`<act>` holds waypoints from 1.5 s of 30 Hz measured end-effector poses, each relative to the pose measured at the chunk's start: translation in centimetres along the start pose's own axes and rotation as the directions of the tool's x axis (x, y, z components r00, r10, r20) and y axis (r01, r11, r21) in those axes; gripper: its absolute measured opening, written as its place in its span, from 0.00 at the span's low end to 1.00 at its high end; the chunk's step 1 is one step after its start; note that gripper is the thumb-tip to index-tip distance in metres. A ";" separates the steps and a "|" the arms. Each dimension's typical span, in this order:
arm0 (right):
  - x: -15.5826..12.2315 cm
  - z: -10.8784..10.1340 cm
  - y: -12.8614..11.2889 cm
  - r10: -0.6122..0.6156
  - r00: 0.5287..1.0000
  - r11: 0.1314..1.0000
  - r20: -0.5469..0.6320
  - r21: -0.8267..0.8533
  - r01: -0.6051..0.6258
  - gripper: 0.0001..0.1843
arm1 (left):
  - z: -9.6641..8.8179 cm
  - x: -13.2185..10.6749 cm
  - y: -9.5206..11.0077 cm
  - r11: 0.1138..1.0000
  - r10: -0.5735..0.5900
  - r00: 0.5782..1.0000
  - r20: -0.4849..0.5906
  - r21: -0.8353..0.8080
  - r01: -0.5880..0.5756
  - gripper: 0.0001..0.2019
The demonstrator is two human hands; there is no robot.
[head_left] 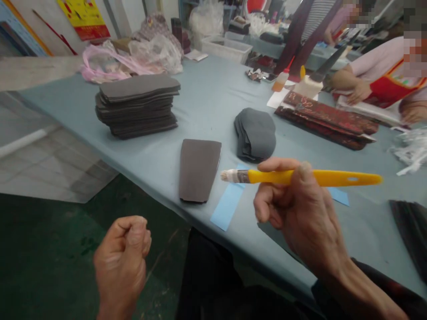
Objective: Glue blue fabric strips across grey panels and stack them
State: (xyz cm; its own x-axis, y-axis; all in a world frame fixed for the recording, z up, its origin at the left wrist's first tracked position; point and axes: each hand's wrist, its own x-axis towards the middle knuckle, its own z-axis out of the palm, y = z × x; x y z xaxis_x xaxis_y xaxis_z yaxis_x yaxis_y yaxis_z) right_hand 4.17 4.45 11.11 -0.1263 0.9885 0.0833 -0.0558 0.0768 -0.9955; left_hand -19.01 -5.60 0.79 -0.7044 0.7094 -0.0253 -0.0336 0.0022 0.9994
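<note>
My right hand (300,204) grips a yellow-handled paintbrush (333,178) between thumb and fingers, held level above the table. Its whitish bristle end points left, toward a small stack of dark grey-brown pieces (200,171) near the table edge. Under the brush lies a light blue strip (227,206). My left hand (123,258) is closed in a fist in front of the table edge, over the floor, and nothing shows in it. Behind the brush sits a pile of rounded dark grey pieces (256,133).
A tall stack of grey pieces (138,106) stands at the left on the blue-covered table (213,111). Plastic bags (156,53) lie behind it. To the right are a dark red patterned bundle (327,118), a glue bottle (281,81) and a co-worker's hand (358,91).
</note>
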 end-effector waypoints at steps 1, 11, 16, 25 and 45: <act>0.5 -0.2 0.3 0.010 1.000 1.000 0.002 -0.019 -0.010 0.30 | -0.1 0.6 0.0 0.989 0.054 0.999 -0.001 0.137 -0.054 0.21; 2.6 -0.7 4.8 0.095 0.991 0.993 -0.095 -0.067 -0.102 0.30 | 4.9 7.6 2.1 0.418 0.438 0.507 0.742 0.331 -0.846 0.13; 2.0 -0.6 6.0 0.068 0.995 0.984 -0.079 -0.159 -0.080 0.21 | 7.9 9.9 1.0 0.370 0.279 0.399 0.873 0.286 -0.884 0.18; 1.2 0.1 6.2 0.096 0.993 0.979 -0.068 -0.174 -0.106 0.18 | 8.2 9.9 0.2 0.256 0.316 0.369 0.874 0.296 -0.920 0.20; 3.5 0.4 6.3 -0.071 0.992 0.972 -0.106 -0.230 0.045 0.18 | 7.9 9.6 -1.2 0.269 0.366 0.411 0.835 0.328 -0.906 0.19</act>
State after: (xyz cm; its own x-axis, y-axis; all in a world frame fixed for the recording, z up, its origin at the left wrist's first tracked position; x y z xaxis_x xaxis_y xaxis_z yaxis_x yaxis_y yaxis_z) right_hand 3.00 8.32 5.19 -0.0160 0.9888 0.1487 0.1675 0.1493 -0.9745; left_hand -20.09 6.78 -0.47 0.2907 0.8809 0.3736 0.8612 -0.4110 0.2991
